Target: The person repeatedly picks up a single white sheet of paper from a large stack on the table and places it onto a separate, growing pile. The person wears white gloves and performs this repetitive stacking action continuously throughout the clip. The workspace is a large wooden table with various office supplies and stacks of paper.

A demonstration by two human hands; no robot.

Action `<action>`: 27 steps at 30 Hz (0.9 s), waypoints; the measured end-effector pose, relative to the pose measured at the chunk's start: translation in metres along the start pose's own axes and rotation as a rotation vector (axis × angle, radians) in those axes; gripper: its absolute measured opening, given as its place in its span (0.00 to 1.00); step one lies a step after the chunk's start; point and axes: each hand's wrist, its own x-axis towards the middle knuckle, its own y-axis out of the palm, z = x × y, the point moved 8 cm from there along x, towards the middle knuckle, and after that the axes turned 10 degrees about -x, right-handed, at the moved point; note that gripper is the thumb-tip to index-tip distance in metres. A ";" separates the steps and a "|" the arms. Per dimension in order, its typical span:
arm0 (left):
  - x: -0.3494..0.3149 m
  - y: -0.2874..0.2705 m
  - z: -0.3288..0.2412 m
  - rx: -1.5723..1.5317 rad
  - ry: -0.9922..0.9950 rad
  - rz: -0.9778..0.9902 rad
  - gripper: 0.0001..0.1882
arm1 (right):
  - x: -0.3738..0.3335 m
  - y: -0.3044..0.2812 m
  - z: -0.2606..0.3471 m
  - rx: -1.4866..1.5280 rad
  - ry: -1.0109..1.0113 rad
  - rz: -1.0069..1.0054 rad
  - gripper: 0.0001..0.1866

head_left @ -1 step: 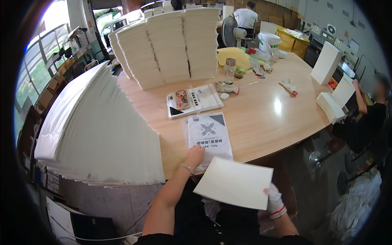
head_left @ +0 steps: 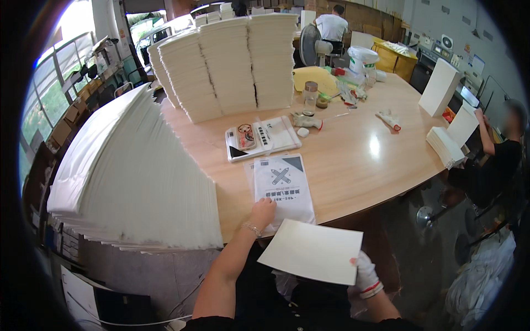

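My bare left hand [head_left: 264,213], a bracelet at its wrist, rests on the near left part of a printed clear plastic bag [head_left: 292,193] at the table's front edge. Its fingers are curled and look closed on the bag's film. In my right hand [head_left: 366,273], which wears a white glove with a red-trimmed cuff, is a thin stack of off-white paper [head_left: 312,251]. The hand grips its right edge, thumb on top. The paper tilts over my lap, its far edge close to the bag's near end.
A tall fanned pile of white paper [head_left: 138,182] stands to the left, with high paper stacks [head_left: 226,66] behind. Farther along the table [head_left: 353,165] lie more plastic bags [head_left: 281,132], a jar [head_left: 310,96] and a glove [head_left: 388,120]. A co-worker [head_left: 497,160] handles paper at the right.
My right hand has shifted slightly left and toward me with the paper. The left hand stays at the bag.
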 end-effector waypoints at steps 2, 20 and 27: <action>-0.015 -0.006 0.003 -0.096 0.137 -0.174 0.06 | -0.002 0.013 -0.013 0.115 0.023 -0.055 0.21; -0.060 0.007 -0.052 -1.157 -0.403 -0.202 0.18 | -0.031 0.046 -0.019 0.350 0.077 -0.316 0.09; -0.088 0.111 -0.072 -1.101 -0.125 -0.133 0.17 | -0.079 0.077 -0.007 0.160 0.241 -0.308 0.07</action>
